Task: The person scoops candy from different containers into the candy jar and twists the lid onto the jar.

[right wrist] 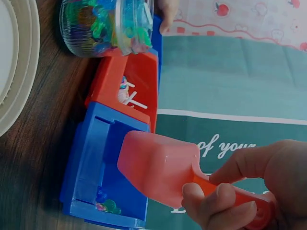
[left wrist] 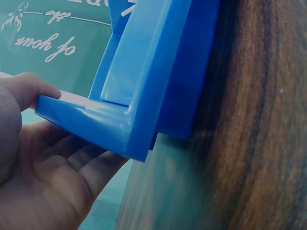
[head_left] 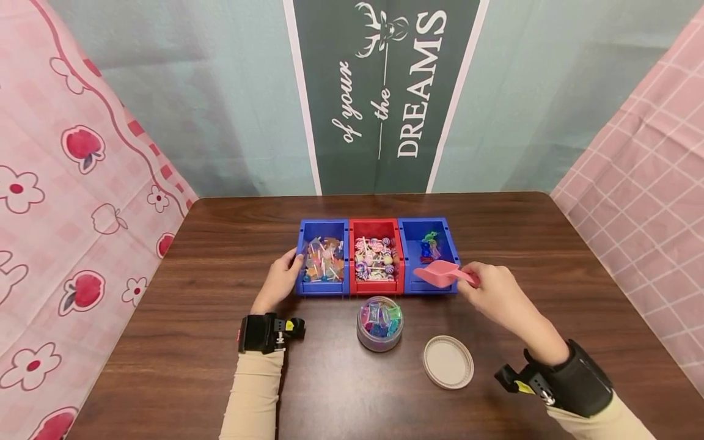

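My left hand [head_left: 279, 282] grips the outer side wall of the left blue bin [head_left: 300, 286], thumb on the rim and fingers outside it. That bin contains wrapped lollipops [head_left: 321, 256]. In my right hand [head_left: 497, 296] is a pink scoop [head_left: 438, 273], held by its handle over the front of the right blue bin [head_left: 448, 235]. No candy shows in the scoop's bowl. A few clear coloured pieces [head_left: 430, 247] lie in the right bin. Between the blue bins, the red bin [head_left: 401, 269] holds striped lollipops [head_left: 376, 256].
An uncapped clear jar [head_left: 379, 342] of colourful translucent pieces stands before the red bin. Its pale round lid [head_left: 448, 362] lies on the dark wooden table [head_left: 352, 403] to the right. Curtains hang behind and at both sides.
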A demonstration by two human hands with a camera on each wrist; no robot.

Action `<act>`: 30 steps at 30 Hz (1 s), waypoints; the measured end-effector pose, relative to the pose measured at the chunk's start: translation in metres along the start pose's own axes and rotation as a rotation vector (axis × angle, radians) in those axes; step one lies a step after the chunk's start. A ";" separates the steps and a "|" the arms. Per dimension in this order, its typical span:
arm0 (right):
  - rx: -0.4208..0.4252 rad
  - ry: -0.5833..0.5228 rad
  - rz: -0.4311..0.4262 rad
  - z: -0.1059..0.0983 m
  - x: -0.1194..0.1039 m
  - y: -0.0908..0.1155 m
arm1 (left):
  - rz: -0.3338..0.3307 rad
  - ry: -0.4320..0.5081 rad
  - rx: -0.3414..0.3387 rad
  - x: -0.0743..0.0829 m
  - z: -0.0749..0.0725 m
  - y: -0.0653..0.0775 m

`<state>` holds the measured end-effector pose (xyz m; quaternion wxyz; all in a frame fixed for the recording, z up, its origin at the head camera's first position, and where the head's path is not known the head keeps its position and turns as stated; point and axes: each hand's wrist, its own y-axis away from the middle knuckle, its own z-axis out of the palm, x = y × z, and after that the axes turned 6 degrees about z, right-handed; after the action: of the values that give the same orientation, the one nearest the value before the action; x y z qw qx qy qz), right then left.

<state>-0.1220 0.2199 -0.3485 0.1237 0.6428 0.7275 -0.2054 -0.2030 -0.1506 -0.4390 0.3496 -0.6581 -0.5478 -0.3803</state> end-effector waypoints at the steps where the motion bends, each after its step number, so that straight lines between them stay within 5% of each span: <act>1: 0.000 -0.003 0.005 0.001 0.000 -0.001 | 0.000 -0.003 0.002 0.000 0.000 0.000; 30: -0.025 0.091 0.168 0.030 -0.012 -0.027 | 0.007 -0.021 0.000 -0.001 0.000 0.000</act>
<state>-0.1491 0.1931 -0.3658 0.1154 0.7088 0.6783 -0.1557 -0.2030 -0.1505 -0.4399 0.3452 -0.6641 -0.5488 -0.3723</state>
